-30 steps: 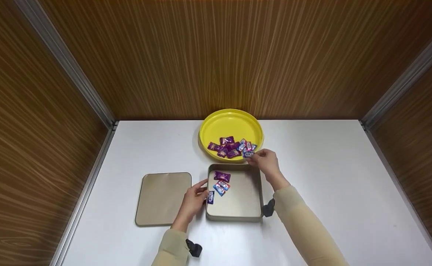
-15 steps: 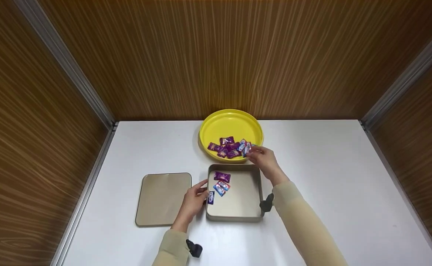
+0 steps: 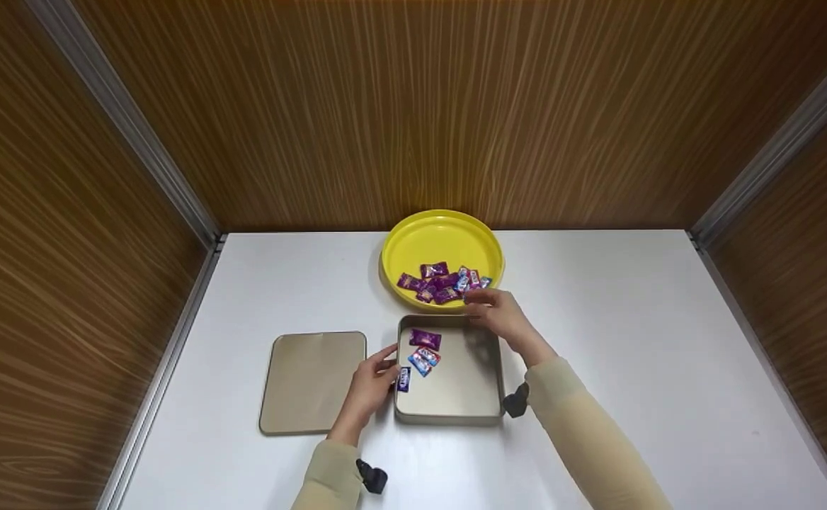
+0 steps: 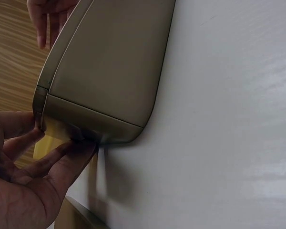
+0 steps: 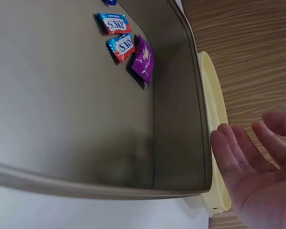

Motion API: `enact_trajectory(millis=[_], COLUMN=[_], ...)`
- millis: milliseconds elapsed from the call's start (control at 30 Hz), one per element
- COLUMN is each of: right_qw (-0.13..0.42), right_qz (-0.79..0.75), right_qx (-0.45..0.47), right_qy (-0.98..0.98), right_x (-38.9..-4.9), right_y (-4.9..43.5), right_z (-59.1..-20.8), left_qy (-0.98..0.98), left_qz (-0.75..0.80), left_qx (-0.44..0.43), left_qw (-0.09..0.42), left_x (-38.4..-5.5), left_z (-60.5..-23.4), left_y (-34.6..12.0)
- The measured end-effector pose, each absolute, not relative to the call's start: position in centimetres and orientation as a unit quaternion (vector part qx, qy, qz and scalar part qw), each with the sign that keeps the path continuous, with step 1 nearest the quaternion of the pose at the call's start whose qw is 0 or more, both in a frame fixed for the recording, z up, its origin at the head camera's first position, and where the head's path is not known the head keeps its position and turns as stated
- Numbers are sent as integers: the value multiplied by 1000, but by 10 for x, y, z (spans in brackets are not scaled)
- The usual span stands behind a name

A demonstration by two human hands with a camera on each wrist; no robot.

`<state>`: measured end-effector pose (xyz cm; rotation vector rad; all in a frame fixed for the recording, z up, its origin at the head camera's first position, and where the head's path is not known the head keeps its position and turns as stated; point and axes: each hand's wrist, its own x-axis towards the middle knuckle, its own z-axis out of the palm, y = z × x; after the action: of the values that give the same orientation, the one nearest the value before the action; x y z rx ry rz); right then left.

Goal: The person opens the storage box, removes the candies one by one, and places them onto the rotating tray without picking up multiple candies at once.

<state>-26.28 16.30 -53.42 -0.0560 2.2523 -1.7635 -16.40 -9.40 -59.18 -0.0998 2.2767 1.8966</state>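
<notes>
My left hand holds the left wall of an uncovered tan tin box, its fingers at the rim and thumb lower on the side in the left wrist view. Inside lie a purple-wrapped candy, two blue-and-red candies and a dark blue candy by the left wall. My right hand hovers between the box's far edge and a yellow plate, fingers loosely bent and apart. Nothing shows between them in the right wrist view. Purple candies and blue-and-red candies lie in the plate's near part.
A flat tan lid lies on the white table, left of the box. Wood-grain panels with metal corner strips stand behind the table and on both sides. Black wrist cameras hang at both sleeves.
My right hand was pinching a dark blue candy at the plate's edge, reached further into the plate, then drew back toward the box. Its fingers now hold nothing visible. The left hand stays still.
</notes>
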Motion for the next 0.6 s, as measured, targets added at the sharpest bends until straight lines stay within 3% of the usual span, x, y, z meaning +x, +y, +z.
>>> enact_trajectory(millis=[600], right_qw=[159], right_qz=[-331], right_qx=[-252], right_qy=[895], right_x=[-225], right_y=[129], right_z=[-532], left_qy=[751], left_qz=[654], left_qx=[-26], left_qw=[87], left_x=[-162], left_z=[-586], left_y=[-94])
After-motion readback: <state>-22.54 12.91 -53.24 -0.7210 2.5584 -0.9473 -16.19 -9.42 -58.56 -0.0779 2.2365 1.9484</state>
